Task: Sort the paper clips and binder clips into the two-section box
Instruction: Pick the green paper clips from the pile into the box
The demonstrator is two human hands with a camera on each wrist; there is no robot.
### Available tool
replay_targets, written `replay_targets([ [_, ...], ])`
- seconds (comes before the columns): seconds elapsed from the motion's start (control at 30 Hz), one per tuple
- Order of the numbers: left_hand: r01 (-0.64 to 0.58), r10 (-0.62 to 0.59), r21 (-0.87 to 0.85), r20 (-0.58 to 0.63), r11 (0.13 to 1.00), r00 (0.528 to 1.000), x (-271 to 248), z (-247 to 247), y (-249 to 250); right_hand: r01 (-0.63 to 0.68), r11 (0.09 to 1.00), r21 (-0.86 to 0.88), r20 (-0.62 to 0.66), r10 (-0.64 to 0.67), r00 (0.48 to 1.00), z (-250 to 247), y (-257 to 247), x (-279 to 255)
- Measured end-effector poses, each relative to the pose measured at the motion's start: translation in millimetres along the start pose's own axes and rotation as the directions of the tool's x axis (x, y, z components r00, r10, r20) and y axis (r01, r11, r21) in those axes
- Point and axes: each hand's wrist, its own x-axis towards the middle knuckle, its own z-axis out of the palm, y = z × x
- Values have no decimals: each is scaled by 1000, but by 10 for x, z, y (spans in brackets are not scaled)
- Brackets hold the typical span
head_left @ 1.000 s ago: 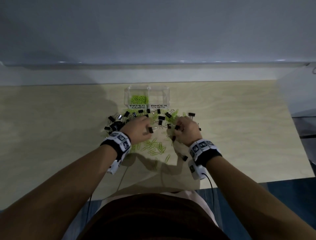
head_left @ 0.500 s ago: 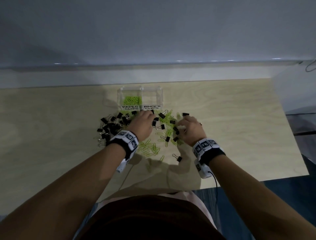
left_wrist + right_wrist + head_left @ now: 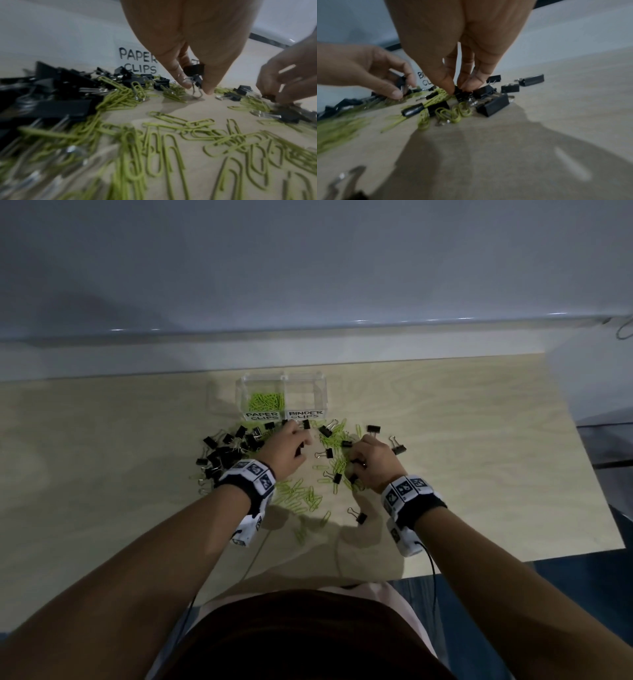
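- Left hand (image 3: pixel 192 44) pinches a binder clip (image 3: pixel 194 71); lift it clear of tangled paper clips (image 3: pixel 154 142)
- Right hand (image 3: pixel 458 44) pinches another binder clip (image 3: pixel 459 93); drop both in the box's (image 3: pixel 320 392) right section

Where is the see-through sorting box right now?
In the head view the two-section box sits at the table's far edge, just beyond the left hand, above the clip pile.

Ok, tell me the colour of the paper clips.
Yellow-green paper clips, clearest in the left wrist view.
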Motion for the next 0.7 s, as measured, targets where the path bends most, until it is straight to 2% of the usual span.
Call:
replay_targets([
  [0.07, 26, -31, -74, -62, 997, 998, -72, -53, -86, -20, 995, 100, -110, 31, 993, -15, 38, -26],
  [0.17, 97, -111, -105, -143, 990, 983, -187, -172, -292, -90, 964, 250, -293, 164, 942, -100, 147, -70],
  [0.27, 143, -126, 61, -226, 988, 966, -254, -270, -481, -149, 962, 231, -360, 226, 905, -194, 316, -129],
  [0.33, 170, -118, 200, -247, 965, 962, -254, -283, -489, -154, 978, 143, -340, 195, 920, -201, 399, -162],
  [0.4, 147, -86, 252, -241, 956, 967, -222, -266, -364, -112, 993, 42, -291, 120, 949, -164, 413, -192],
  [0.47, 44, -2, 231, -182, 972, 983, -161, -196, -145, -40, 998, -40, -249, 29, 968, -112, 358, -219],
  [0.57, -93, 96, 115, -17, 989, 995, -53, -16, 228, 29, 992, -119, -179, -50, 983, -27, 255, -213],
  [0.7, -115, 108, 130, 64, 985, 992, 82, 174, 459, 17, 976, -218, -110, -42, 993, 57, 185, -139],
])
